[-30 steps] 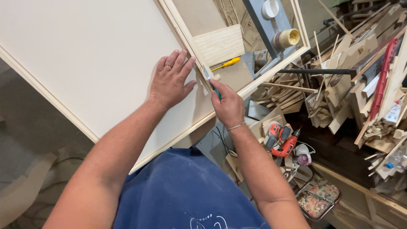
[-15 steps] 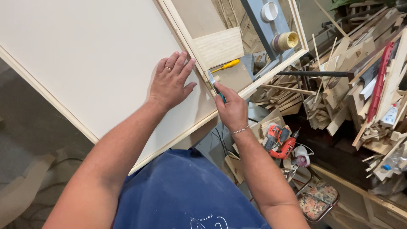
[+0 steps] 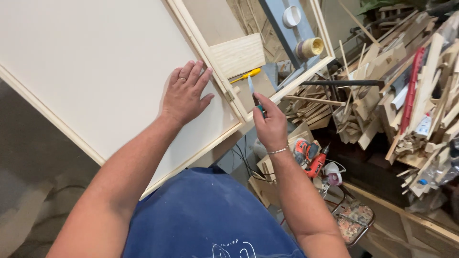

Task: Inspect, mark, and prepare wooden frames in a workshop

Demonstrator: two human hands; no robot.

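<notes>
In the head view, the left hand (image 3: 185,93) lies flat near the centre of the frame on a large white panel (image 3: 91,62), fingers together and pointing toward the upper right, fingertips at the pale wooden frame strip (image 3: 217,76) that edges the panel; the thumb sticks out to the right. The panel fills the upper left of the frame and has the same strip along its lower edge.

Just right of centre, the right hand (image 3: 271,125) is raised off the work, its fingers curled and pinching a small blade tool (image 3: 252,93) with a teal handle. The blade points up, its tip near the strip but apart from it.

Beyond the strip, in the upper middle, lie a wood block (image 3: 238,55), a yellow-handled screwdriver (image 3: 246,75) and a roll of tape (image 3: 310,48). A heap of wood offcuts (image 3: 406,91) fills the right side, and an orange drill (image 3: 311,155) sits below the right hand.

As far as progress shows, the strips appear already fitted round the panel. With the blade lifted, no cut or scrape is under way, and I cannot tell what remains at the joint.
</notes>
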